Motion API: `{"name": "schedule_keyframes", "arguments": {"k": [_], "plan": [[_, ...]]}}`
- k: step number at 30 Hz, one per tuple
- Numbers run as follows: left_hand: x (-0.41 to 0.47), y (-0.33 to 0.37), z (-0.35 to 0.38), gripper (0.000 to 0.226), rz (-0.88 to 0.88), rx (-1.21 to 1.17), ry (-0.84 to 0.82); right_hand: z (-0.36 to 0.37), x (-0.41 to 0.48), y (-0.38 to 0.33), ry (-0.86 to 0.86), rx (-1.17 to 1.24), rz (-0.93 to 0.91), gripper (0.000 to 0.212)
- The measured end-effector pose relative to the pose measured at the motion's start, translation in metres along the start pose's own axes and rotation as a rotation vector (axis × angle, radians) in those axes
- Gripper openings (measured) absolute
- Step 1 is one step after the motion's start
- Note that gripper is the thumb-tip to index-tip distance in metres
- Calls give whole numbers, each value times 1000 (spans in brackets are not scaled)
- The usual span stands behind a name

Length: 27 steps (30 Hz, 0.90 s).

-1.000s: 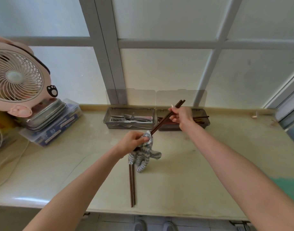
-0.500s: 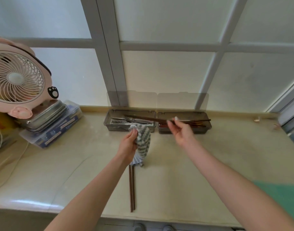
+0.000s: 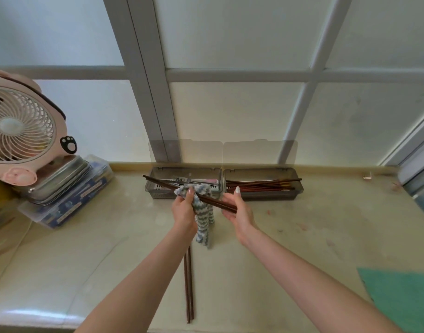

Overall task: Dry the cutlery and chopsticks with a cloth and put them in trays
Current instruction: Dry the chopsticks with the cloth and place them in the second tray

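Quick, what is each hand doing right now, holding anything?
Left hand: closed on the striped cloth, which wraps the held chopsticks.
Right hand: closed on the end of those chopsticks.

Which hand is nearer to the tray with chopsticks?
Right. The right hand is just in front of the chopstick tray's left end; the left hand is farther left, before the fork tray.

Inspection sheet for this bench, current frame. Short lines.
Surface: pale counter, some faint stains.
Job's things: striped cloth wrapped round held chopsticks; loose pair lies on the counter; cutlery tray and chopstick tray at the back, lids open.
Clutter: pink fan, metal tin on a plastic box, green mat.
Hands: left hand grips the cloth; right hand pinches the held chopsticks.
Cables: seemingly a pale cord far left.
Surroundings: frosted window, grey frame.
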<state>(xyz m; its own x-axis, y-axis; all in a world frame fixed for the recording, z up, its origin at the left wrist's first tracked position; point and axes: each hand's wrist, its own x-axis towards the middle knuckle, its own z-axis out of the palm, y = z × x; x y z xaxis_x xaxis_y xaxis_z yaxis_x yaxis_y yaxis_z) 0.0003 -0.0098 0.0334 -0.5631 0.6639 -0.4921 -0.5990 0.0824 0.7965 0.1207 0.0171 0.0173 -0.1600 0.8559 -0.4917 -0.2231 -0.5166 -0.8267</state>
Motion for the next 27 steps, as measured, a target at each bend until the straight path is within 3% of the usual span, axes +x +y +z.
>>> {"name": "schedule_keyframes", "arguments": {"k": [4,9,12,14,17,19,22,24,27], "plan": [[-7,-11,4,12,46,109,-8,11,-3,-4,8,58,75,66],[-21,-32,14,10,61,251,-66,24,-8,3,-83,39,137,66],[-25,-41,20,7,152,426,-98,37,-15,10,-145,86,187,82],[-24,-31,20,7,174,484,-118,35,-16,4,-139,22,182,65],[-14,-9,16,7,112,586,-167,20,1,-12,-26,-271,-111,52],[-10,2,13,9,50,671,-284,14,11,-26,-140,-307,-209,41],[-7,8,9,11,-36,772,-512,13,21,-42,-376,-359,-159,33],[-10,10,8,12,-92,713,-626,13,26,-49,-401,-301,-171,27],[-14,8,9,20,-75,703,-636,15,33,-48,-376,-146,-163,18]]}}
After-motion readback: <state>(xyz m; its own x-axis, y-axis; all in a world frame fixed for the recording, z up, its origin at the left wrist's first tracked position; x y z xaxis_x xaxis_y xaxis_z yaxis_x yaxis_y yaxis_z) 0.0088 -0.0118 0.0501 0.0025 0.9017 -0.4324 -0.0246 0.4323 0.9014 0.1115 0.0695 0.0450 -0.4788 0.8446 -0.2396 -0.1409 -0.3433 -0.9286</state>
